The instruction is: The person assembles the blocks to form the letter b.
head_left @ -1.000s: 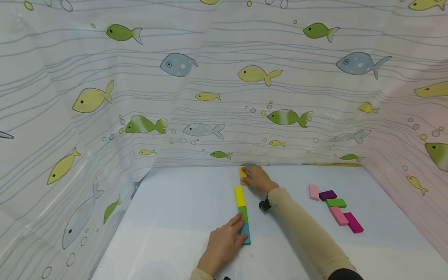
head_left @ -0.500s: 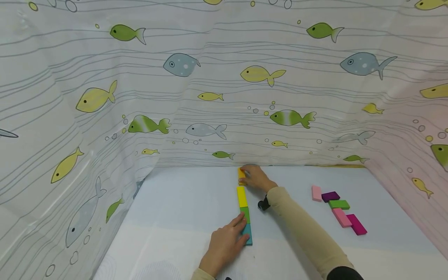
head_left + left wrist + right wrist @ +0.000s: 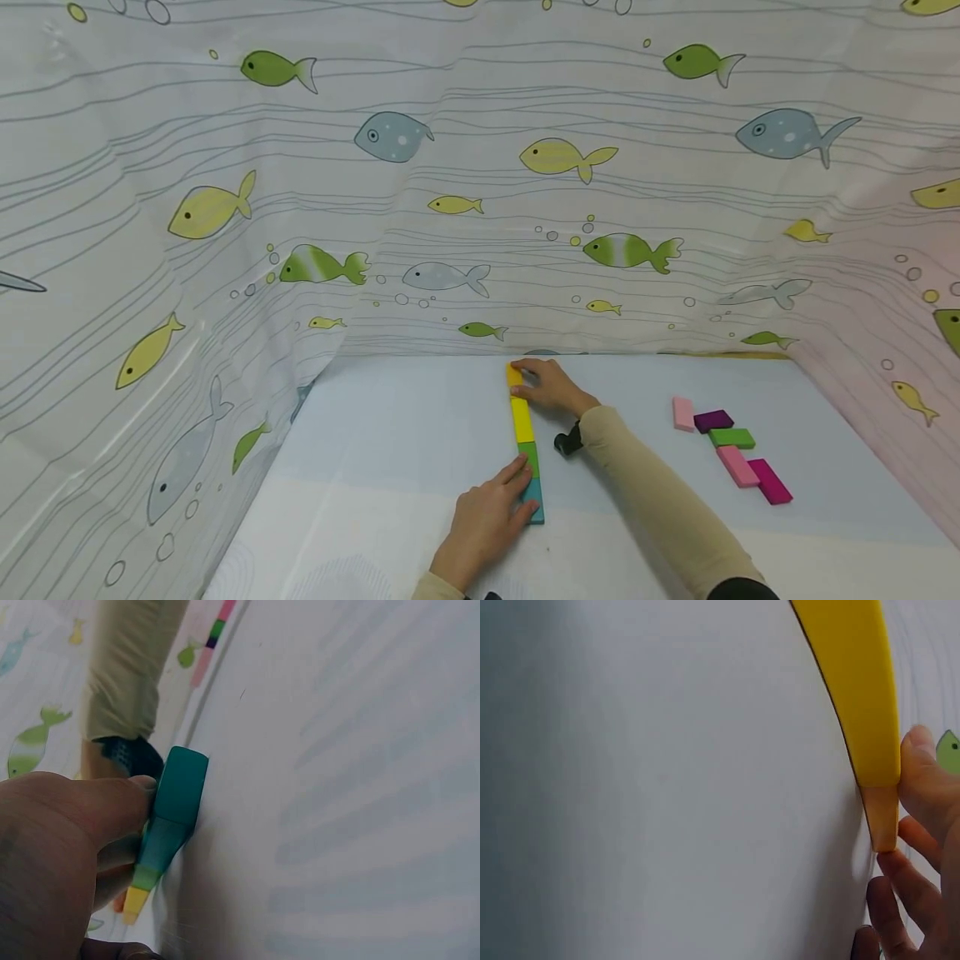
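Observation:
Flat domino-like blocks lie end to end in a line away from me in the head view: a teal block (image 3: pixel 535 492) nearest, then a green block (image 3: pixel 531 458), a yellow block (image 3: pixel 522 421) and an orange-yellow block (image 3: pixel 513 377) farthest. My right hand (image 3: pixel 555 388) pinches the orange-yellow block, a finger at its far end and the thumb near its seam with the yellow block. My left hand (image 3: pixel 483 523) rests on the near part of the line, fingers at the green block. In the left wrist view its thumb touches the teal block's side (image 3: pixel 180 784).
On the right of the white table (image 3: pixel 375 467) lie loose blocks: a pink block (image 3: pixel 682 413), a purple block (image 3: pixel 713 421), a green block (image 3: pixel 732 437), another pink block (image 3: pixel 738 467) and a magenta block (image 3: pixel 770 482). Fish-patterned sheeting (image 3: pixel 450 242) encloses the back and sides.
My right hand has drawn the orange-yellow block towards me, closing the small gap to the yellow block. The left hand stays on the near blocks. The head view has shifted slightly.

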`<state>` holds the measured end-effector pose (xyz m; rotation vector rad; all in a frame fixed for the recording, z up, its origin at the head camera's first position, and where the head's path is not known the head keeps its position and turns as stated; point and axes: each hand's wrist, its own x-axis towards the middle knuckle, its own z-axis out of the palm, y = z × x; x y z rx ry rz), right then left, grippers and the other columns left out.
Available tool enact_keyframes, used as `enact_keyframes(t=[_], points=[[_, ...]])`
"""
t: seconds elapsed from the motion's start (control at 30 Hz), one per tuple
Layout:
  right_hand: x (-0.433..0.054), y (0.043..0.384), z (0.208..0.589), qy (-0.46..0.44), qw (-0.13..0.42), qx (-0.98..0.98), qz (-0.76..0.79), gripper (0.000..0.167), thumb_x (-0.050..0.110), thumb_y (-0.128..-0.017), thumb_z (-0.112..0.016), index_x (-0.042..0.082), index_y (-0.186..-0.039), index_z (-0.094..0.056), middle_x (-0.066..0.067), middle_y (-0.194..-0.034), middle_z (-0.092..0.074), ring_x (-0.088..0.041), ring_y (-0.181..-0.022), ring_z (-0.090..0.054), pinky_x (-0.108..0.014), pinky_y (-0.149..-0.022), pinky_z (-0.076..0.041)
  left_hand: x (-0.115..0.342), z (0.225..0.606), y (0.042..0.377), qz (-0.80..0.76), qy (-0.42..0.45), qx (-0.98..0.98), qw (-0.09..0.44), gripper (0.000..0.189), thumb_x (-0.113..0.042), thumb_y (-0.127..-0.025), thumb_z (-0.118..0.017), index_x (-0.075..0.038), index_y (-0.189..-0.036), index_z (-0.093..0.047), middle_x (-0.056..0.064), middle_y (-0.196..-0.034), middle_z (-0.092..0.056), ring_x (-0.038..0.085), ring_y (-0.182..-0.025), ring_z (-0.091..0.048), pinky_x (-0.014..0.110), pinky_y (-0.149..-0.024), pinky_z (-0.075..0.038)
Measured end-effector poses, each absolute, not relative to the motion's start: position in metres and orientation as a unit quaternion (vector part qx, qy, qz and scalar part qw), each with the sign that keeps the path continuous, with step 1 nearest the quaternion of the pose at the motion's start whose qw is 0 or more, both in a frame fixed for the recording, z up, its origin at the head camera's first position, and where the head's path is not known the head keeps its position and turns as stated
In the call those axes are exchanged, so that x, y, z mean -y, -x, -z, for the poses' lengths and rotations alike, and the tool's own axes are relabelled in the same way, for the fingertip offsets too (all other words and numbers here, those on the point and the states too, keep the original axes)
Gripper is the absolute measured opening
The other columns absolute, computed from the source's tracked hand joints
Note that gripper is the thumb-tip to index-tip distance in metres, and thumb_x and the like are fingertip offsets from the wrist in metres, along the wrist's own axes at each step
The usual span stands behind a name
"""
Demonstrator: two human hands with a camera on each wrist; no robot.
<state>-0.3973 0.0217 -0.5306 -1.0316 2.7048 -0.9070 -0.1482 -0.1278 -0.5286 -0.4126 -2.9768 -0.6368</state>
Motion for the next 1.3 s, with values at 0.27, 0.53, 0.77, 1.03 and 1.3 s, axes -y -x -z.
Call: enact_keyframes(t=[0.27,0.53,0.77,1.03,1.3], points=[[-0.0255,0.3975,0.5348,0.333,0.067,-0.890,0.306,0.066,0.045,-0.102,-0.069,0.012,-0.157,-0.053,-0.014,-0.161,-0.053,-0.038,-0.151,-0.045,-0.056,-0.125,-0.034,0.1269,0.5279,0.1477,0.200,0.132,0.970,0.037,0.054,-0.044,-0.100,-0.071,-0.021,-0.148,-0.065,-0.008,-0.161,-0.054,0.028,-0.096,-0.078,0.032,-0.055,-0.051],[-0.0295,0.3978,0.5350,0.343,0.082,-0.885,0.304,0.071,0.048,-0.100,-0.069,0.014,-0.159,-0.050,-0.015,-0.163,-0.050,-0.041,-0.152,-0.044,-0.059,-0.124,-0.034,0.1259,0.5272,0.1478,0.195,0.129,0.972,0.033,0.054,-0.045,-0.100,-0.070,-0.023,-0.149,-0.064,-0.008,-0.161,-0.053,0.027,-0.103,-0.078,0.035,-0.058,-0.054],[-0.0304,0.3973,0.5384,0.337,0.093,-0.886,0.303,0.073,0.050,-0.101,-0.068,0.016,-0.162,-0.046,-0.010,-0.167,-0.046,-0.037,-0.155,-0.041,-0.056,-0.126,-0.031,0.1264,0.5260,0.1478,0.200,0.129,0.971,0.025,0.054,-0.046,-0.101,-0.070,-0.022,-0.149,-0.064,-0.009,-0.162,-0.052,0.027,-0.100,-0.078,0.033,-0.056,-0.051],[-0.0301,0.3955,0.5402,0.330,0.104,-0.884,0.314,0.074,0.050,-0.102,-0.067,0.016,-0.163,-0.043,-0.009,-0.169,-0.042,-0.039,-0.157,-0.036,-0.059,-0.127,-0.027,0.1267,0.5266,0.1473,0.201,0.129,0.971,0.023,0.054,-0.046,-0.101,-0.069,-0.023,-0.150,-0.063,-0.009,-0.163,-0.052,0.027,-0.102,-0.078,0.034,-0.057,-0.052],[-0.0301,0.3939,0.5388,0.325,0.105,-0.887,0.312,0.073,0.050,-0.103,-0.065,0.017,-0.164,-0.042,-0.008,-0.170,-0.041,-0.042,-0.155,-0.036,-0.062,-0.126,-0.026,0.1268,0.5281,0.1473,0.202,0.132,0.970,0.033,0.054,-0.045,-0.100,-0.070,-0.023,-0.149,-0.064,-0.008,-0.162,-0.053,0.026,-0.096,-0.078,0.031,-0.055,-0.049]])
